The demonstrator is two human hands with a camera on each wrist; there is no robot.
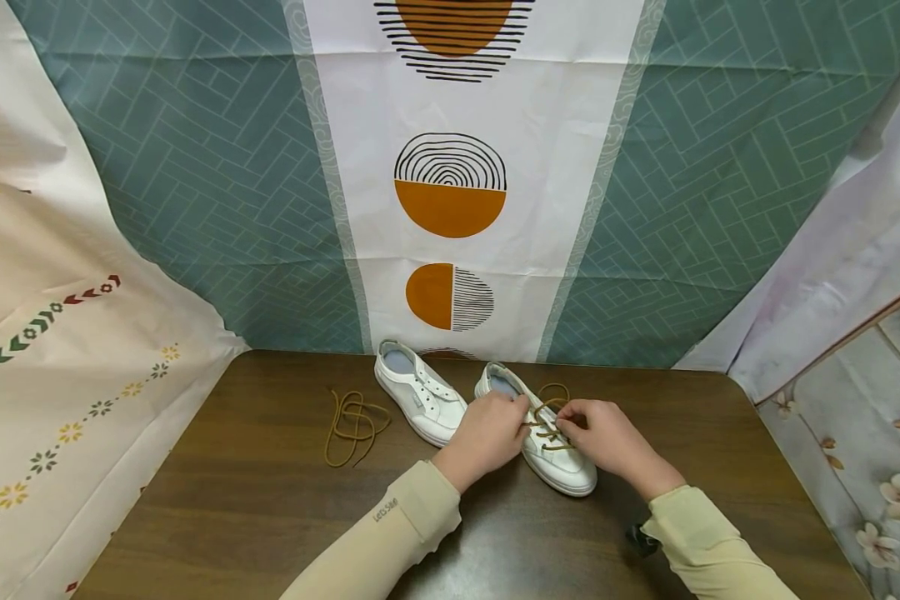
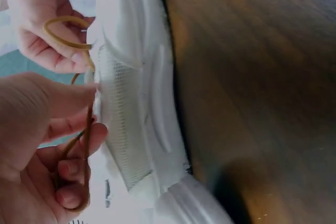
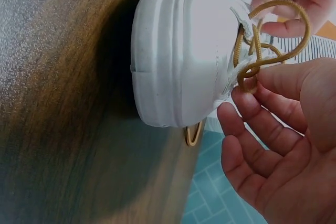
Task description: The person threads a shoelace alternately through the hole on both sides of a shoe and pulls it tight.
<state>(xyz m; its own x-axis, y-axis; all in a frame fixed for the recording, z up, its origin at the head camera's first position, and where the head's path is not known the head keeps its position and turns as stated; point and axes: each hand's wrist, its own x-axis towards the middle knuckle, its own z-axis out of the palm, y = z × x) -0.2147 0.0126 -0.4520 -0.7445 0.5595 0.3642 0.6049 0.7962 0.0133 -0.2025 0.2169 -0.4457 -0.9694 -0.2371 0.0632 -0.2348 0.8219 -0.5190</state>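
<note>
A white sneaker (image 1: pixel 558 477) stands with its toe toward me, a brown shoelace (image 3: pixel 283 57) threaded across its front eyelets. My right hand (image 1: pixel 603 435) pinches the lace between thumb and forefinger beside the eyelets; in the right wrist view the lace makes a loop above those fingertips. On the shoe's other side, my left hand (image 1: pixel 491 429) holds a stretch of lace, which runs round its curled fingers in the left wrist view. Left of it stands the matching white sneaker (image 1: pixel 412 398) with bare eyelets, partly covered by the left hand.
A second brown lace (image 1: pixel 356 421) lies loosely coiled on the dark wooden table (image 1: pixel 247 475), left of the shoes. Behind the table hangs a green and white patterned cloth (image 1: pixel 450 108). Light curtains flank both sides. A small black object (image 1: pixel 641 540) shows by the right sleeve.
</note>
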